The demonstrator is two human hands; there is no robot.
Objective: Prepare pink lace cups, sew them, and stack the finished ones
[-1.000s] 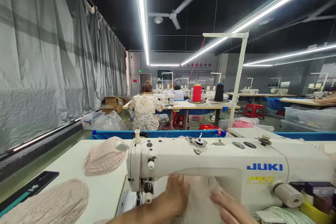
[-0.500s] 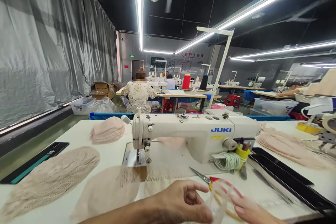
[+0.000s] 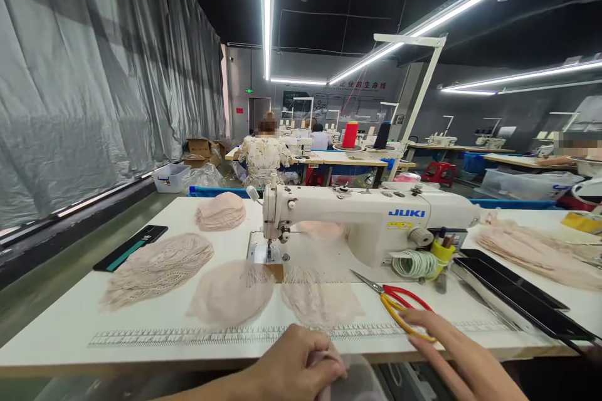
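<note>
My left hand (image 3: 291,371) is a closed fist at the table's front edge, gripping a pale, sheer bit of fabric (image 3: 350,382) that hangs below the edge. My right hand (image 3: 454,351) lies flat with its fingers stretched out, fingertips resting on the yellow handle of the red-and-yellow scissors (image 3: 397,302). Just beyond my hands, two pink lace pieces (image 3: 230,291) (image 3: 320,301) lie in front of the white JUKI sewing machine (image 3: 371,219).
More lace pieces (image 3: 157,266) (image 3: 221,210) lie to the left, and a stack (image 3: 531,250) to the right. A black tray (image 3: 512,291), a white cord coil (image 3: 414,263) and a phone (image 3: 129,247) sit on the table. A seated co-worker (image 3: 263,160) faces away.
My view has pulled back from the machine. Both hands came out from under the machine arm to the front edge; the left closed on fabric and the right reached the scissors.
</note>
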